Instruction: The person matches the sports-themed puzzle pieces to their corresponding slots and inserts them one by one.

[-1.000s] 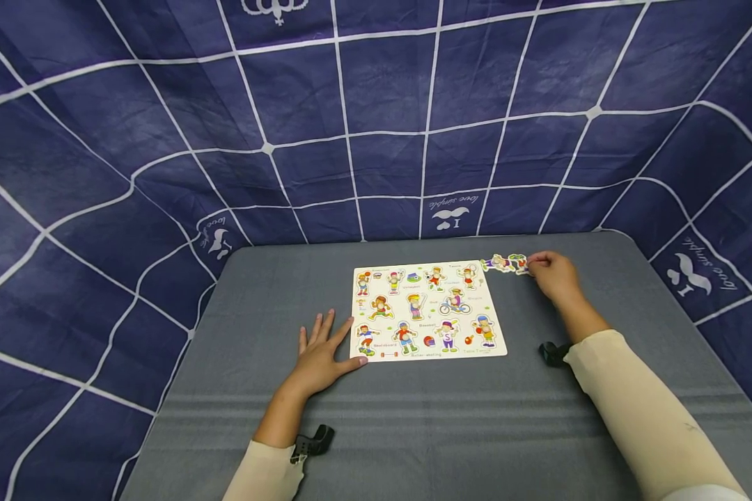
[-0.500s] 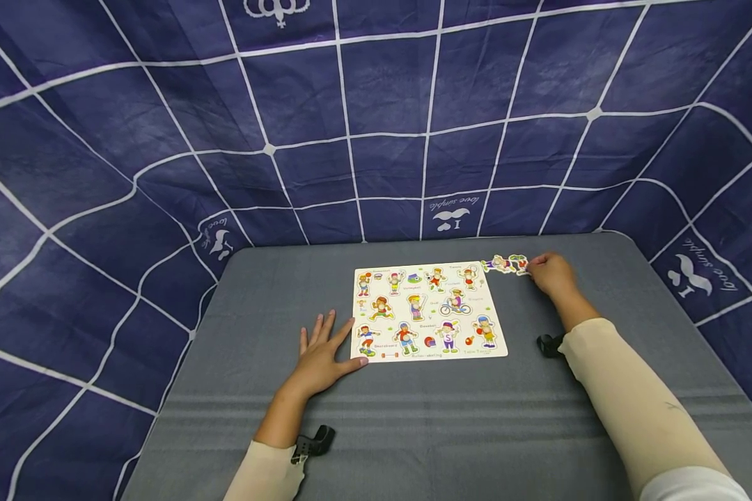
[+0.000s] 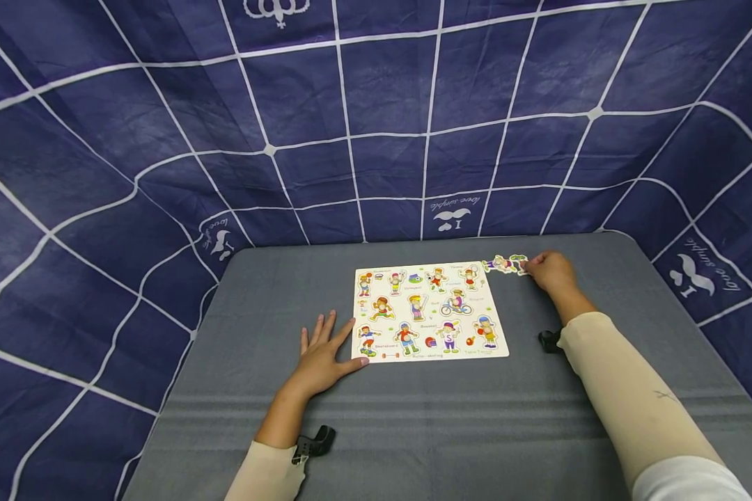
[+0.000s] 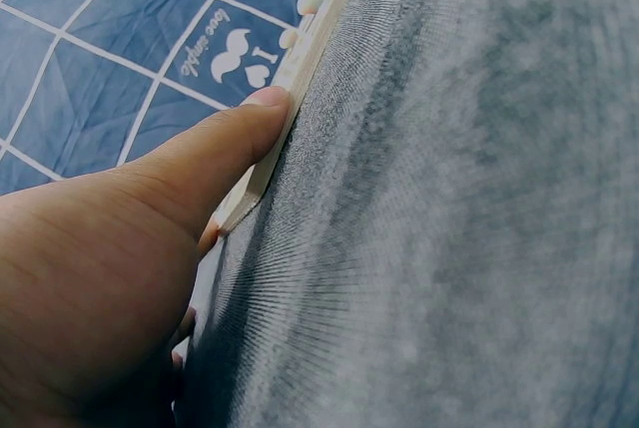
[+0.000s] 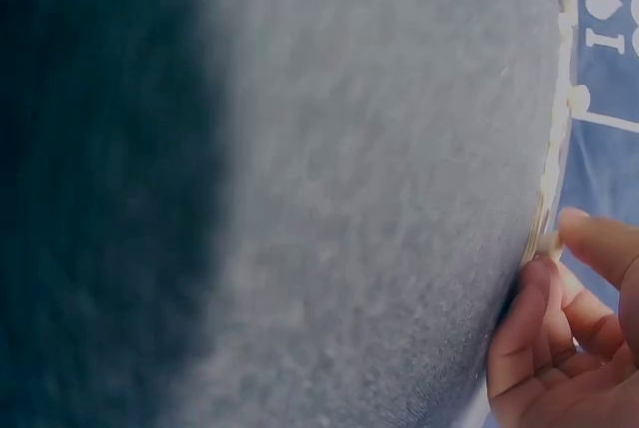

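A white wooden puzzle board (image 3: pixel 397 330) printed with cartoon children playing sports lies on the grey table. My left hand (image 3: pixel 317 362) rests flat at its left edge with fingers spread. The left thumb (image 4: pixel 235 144) presses on the board's near corner. Beyond the board's far right corner lie loose child-shaped puzzle pieces in a row, the nearer one (image 3: pixel 498 264) close to that corner. At the row's right end my right hand (image 3: pixel 554 275) pinches a puzzle piece (image 3: pixel 517 263) by its pale knob (image 5: pixel 548 243) between thumb and curled fingers; the fingertips cover part of it.
A dark blue curtain with white grid lines (image 3: pixel 382 167) hangs behind and beside the grey table (image 3: pixel 426 431). Black wrist cameras sit on the left wrist (image 3: pixel 315 442) and the right wrist (image 3: pixel 549 341). Pale knobs (image 4: pixel 310 1) stand up from the board.
The right forearm has shifted slightly left and the right fingertips have edged a little left over the end piece. The left hand and board stay in place.
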`<state>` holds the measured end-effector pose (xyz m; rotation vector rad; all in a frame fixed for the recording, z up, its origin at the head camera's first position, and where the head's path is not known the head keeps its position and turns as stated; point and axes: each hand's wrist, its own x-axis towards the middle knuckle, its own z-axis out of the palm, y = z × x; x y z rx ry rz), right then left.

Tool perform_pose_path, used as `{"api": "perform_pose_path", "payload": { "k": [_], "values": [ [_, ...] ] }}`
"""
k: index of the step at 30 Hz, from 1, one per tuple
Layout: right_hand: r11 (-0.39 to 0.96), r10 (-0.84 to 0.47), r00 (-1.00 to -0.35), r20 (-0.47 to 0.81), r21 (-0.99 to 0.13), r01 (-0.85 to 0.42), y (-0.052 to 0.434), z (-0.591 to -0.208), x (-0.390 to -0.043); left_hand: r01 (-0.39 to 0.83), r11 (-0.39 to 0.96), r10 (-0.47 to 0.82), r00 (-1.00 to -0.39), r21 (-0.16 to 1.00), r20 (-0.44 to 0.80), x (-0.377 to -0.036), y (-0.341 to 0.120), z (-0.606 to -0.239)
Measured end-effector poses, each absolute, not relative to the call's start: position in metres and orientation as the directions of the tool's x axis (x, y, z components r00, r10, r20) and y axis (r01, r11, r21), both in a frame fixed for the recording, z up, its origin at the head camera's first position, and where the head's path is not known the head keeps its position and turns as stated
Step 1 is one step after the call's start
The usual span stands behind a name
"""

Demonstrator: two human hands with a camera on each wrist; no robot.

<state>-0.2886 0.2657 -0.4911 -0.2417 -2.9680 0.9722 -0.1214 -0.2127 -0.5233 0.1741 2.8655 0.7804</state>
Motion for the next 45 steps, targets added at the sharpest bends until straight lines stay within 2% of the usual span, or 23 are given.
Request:
{"api": "perform_pose_path", "payload": {
  "k": [9, 20, 45],
  "values": [
    [0.822, 0.139, -0.99, 0.011, -0.559, 0.109, 0.267, -0.494, -0.291, 0.071, 0.859, 0.152, -0.981, 0.507, -0.122, -0.121, -0.212, -0.525],
    [0.78, 0.219, -0.976, 0.015, -0.604, 0.166, 0.275, -0.495, -0.286, 0.074, 0.857, 0.153, -0.982, 0.511, -0.115, -0.121, -0.211, -0.524],
    [0.698, 0.232, -0.948, 0.216, -0.716, 0.007, 0.263, -0.49, -0.261, 0.078, 0.86, 0.16, -0.98, 0.504, -0.122, -0.122, -0.212, -0.524]
  ]
}}
